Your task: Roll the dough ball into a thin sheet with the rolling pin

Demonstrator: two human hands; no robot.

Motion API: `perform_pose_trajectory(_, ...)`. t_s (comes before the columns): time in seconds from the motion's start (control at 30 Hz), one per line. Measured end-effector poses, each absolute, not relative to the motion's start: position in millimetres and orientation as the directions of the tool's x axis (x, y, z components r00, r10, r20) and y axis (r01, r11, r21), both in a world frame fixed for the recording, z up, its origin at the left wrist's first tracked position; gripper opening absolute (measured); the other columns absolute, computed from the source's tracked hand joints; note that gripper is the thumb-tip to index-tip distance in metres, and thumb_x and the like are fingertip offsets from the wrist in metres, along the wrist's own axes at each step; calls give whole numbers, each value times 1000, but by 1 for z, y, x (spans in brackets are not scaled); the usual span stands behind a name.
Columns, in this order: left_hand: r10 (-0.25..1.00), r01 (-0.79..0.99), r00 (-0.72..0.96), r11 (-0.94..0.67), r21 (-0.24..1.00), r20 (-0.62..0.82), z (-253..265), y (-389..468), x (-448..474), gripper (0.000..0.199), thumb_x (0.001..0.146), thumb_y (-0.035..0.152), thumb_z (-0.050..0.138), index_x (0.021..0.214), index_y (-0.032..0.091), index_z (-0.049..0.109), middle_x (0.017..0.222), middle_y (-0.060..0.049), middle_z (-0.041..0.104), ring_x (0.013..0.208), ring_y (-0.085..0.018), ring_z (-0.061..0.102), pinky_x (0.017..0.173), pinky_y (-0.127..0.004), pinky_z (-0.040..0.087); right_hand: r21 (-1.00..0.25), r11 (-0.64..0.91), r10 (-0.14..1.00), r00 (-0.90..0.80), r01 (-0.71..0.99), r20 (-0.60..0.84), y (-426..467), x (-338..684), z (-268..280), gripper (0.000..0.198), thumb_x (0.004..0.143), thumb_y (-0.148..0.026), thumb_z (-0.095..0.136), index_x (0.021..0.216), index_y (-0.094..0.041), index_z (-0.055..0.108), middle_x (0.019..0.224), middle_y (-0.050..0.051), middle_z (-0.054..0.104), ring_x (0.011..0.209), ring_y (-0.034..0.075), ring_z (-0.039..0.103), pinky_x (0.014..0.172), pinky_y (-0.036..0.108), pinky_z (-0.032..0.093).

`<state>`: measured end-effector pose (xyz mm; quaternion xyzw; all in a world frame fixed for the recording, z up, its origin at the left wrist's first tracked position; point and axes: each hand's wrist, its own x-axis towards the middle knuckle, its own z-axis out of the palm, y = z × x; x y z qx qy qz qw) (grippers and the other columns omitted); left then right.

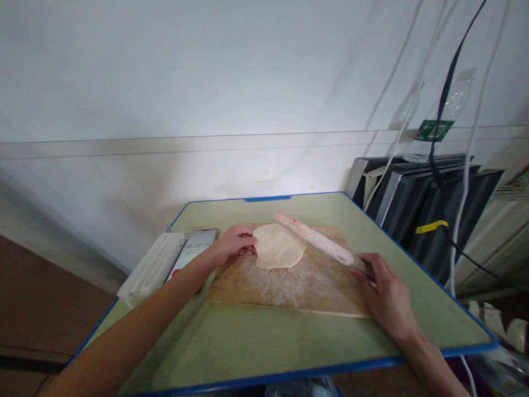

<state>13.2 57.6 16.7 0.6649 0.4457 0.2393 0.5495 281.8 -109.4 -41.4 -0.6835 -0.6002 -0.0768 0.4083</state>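
So the dough round (278, 251) sits toward the board's (264, 292) far-left corner, mid-counter (248, 342), just right of the closer left hand (237, 243), fingers pinching its edge, while the right hand (386, 298) grips the rolling pin (320, 241), slanting far-left, though pin-dough contact and the left fingertips are kinda hard to make out.

Left hand (239, 242) pinching dough (279, 248), right hand (384, 292) gripping rolling pin (322, 243)

table (256, 342): green, blue-edged | on top: floured board (322, 295); phone (193, 248) beside white bundle (147, 267)
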Motion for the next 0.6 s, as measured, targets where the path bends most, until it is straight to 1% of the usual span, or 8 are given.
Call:
perform_pose_trajectory(0.1,844,379,500,-12,925,-194,11,56,2,25,58,37,70,60,15,59,61,-4,66,58,-14,61,54,-23,45,-423,70,771,220,903,597,-108,283,-44,18,87,-38,45,91,-23,52,81,5,64,71,22,62,63,33,47)
perform_pose_trajectory(0.2,854,423,496,-83,902,-154,13,52,-1,22,62,37,65,62,15,60,62,-4,67,59,-15,62,55,-25,47,-435,92,789,201,896,580,-106,289,-43,17,87,-36,44,93,-23,51,81,5,64,69,21,62,61,32,48)
perform_pose_trajectory(0.27,891,449,450,-170,877,-58,18,51,-4,19,64,35,61,69,16,59,61,-1,64,57,-15,60,54,-25,45,-428,120,806,164,896,569,-100,295,-38,17,88,-35,43,94,-22,51,79,4,64,65,19,62,57,30,48)
perform_pose_trajectory(0.33,925,477,369,-276,835,95,26,51,-7,19,67,33,56,78,17,57,65,0,63,62,-15,59,57,-25,44,-392,182,827,76,902,557,-90,300,-30,18,88,-36,42,94,-22,51,78,4,64,63,18,61,55,30,48)
perform_pose_trajectory(0.43,906,530,293,-419,738,304,39,52,-9,18,74,33,49,83,18,54,83,-3,62,80,-17,58,69,-26,44,-320,317,845,-113,893,523,-66,303,-14,19,88,-37,44,94,-21,53,84,6,65,74,20,63,64,32,49)
perform_pose_trajectory(0.5,873,567,322,-489,663,367,44,52,-6,19,79,34,45,84,18,54,88,-4,62,85,-18,57,74,-27,44,-282,403,839,-228,871,494,-46,299,-6,19,88,-37,45,95,-22,54,89,6,65,83,22,62,72,35,48)
perform_pose_trajectory(0.6,825,620,416,-565,545,383,37,49,3,22,85,33,39,83,18,56,86,-5,61,84,-19,56,77,-30,44,-238,521,809,-387,820,442,-20,291,-3,19,88,-37,47,96,-21,55,93,6,65,87,21,61,75,35,48)
